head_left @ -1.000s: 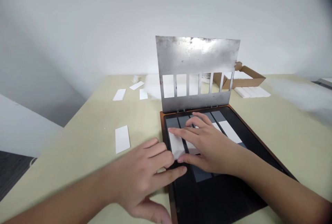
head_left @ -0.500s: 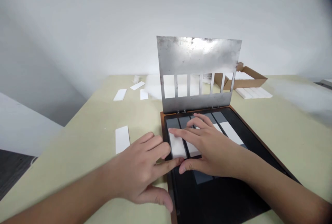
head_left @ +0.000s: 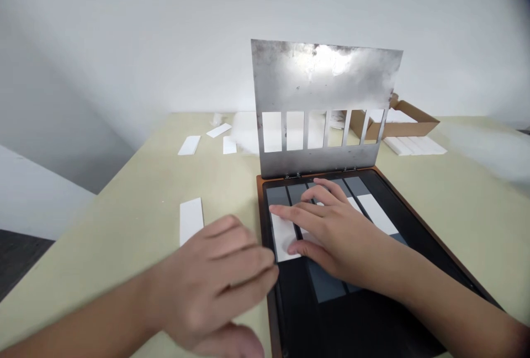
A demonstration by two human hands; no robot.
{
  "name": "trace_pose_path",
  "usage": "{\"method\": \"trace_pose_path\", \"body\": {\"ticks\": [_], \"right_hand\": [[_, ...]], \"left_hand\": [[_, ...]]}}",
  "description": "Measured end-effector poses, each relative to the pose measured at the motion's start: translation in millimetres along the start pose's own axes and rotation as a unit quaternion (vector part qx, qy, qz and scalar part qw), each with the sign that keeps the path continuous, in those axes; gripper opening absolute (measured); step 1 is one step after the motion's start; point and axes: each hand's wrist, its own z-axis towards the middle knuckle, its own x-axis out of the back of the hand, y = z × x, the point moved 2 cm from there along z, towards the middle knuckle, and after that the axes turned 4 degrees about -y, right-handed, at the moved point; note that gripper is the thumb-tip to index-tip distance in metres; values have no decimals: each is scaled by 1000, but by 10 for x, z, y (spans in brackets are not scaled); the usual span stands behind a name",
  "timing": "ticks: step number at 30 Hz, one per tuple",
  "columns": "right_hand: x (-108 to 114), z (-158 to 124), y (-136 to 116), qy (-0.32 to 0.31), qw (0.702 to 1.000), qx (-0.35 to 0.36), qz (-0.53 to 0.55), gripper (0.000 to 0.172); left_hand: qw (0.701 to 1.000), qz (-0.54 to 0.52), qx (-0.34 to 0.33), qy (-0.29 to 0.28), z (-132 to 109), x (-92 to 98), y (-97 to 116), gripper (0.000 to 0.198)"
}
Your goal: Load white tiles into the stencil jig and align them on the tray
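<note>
My right hand [head_left: 335, 225] rests with spread fingers on a black hinged board [head_left: 298, 325]. Its index fingertip and thumb touch a white card [head_left: 284, 231] lying in the leftmost slot. Another white card [head_left: 376, 213] shows in a slot further right, and the cards between are partly covered by my hand. My left hand [head_left: 223, 280] hovers beside the board's left edge. Its fingers are loosely bent, the thumb is apart below them, and I see nothing held. A metal plate [head_left: 318, 87] with several rectangular windows stands raised on hinges at the board's far edge.
One white card [head_left: 191, 221] lies left of the board. Several loose cards, such as this card [head_left: 189, 145], lie further back. Behind the plate at right sits a cardboard box [head_left: 422, 126] holding white pieces, with a row of white cards [head_left: 414, 146] before it.
My left hand has drawn back left from the card, its index finger now bent. My right thumb has moved onto the leftmost card's lower part. The view has shifted slightly.
</note>
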Motion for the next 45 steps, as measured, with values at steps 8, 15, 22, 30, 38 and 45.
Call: {"method": "trace_pose_path", "body": {"ticks": [8,15,22,30,38,45], "right_hand": [[-22,-5,1,9,1000,7,-2,48],[7,-22,-10,-7,1000,-8,21,47],[6,-19,-47,8,999,-14,34,62],[45,176,-97,-19,998,-34,46,74],[17,347,-18,-43,998,-18,46,65],[21,412,113,-66,994,7,86,45]], "left_hand": [[997,-38,20,-60,60,8,-15,56],[996,-33,67,-50,31,-30,-56,48],[994,-42,99,-31,26,-62,-96,46],[988,-13,153,-34,-45,-92,-161,34],[985,-30,168,-32,-43,-111,-165,34],[996,-64,49,48,7,21,-56,40]]}}
